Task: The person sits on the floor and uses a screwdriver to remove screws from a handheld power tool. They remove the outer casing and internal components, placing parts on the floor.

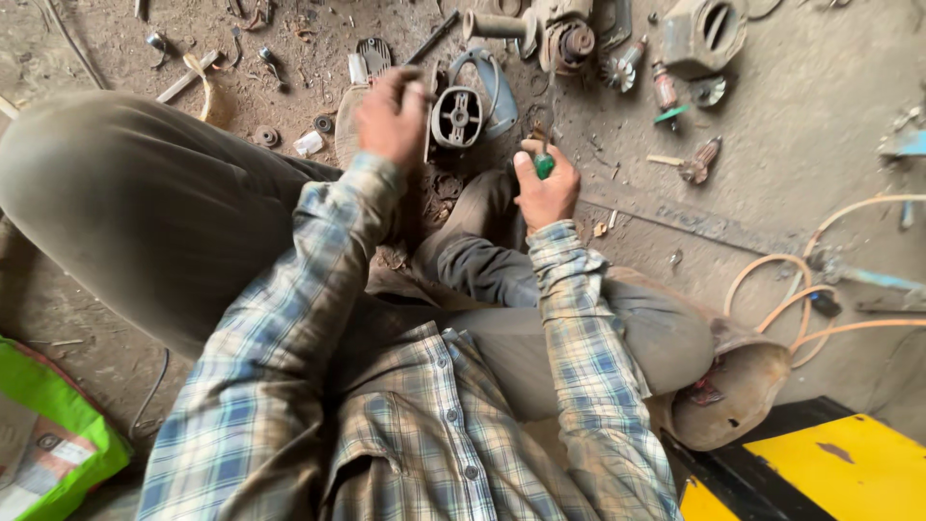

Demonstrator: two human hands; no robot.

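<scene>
I sit cross-legged on a dirty workshop floor in a plaid shirt. My left hand (391,118) is closed on the edge of a flat dark part that stands beside a round grey motor housing (456,117); the part itself is mostly hidden by my fingers. My right hand (545,186) grips a screwdriver with a green handle (544,164), just right of and below the housing. A blue-grey curved handle cover (499,89) lies right behind the housing.
Dismantled power-tool parts litter the floor: a gear head with side handle (540,29), a grey casing (704,31), armatures (698,162), small fans and screws. Orange hose (791,289) coils at right. A yellow-and-black block (830,468) sits lower right, a green bag (48,434) lower left.
</scene>
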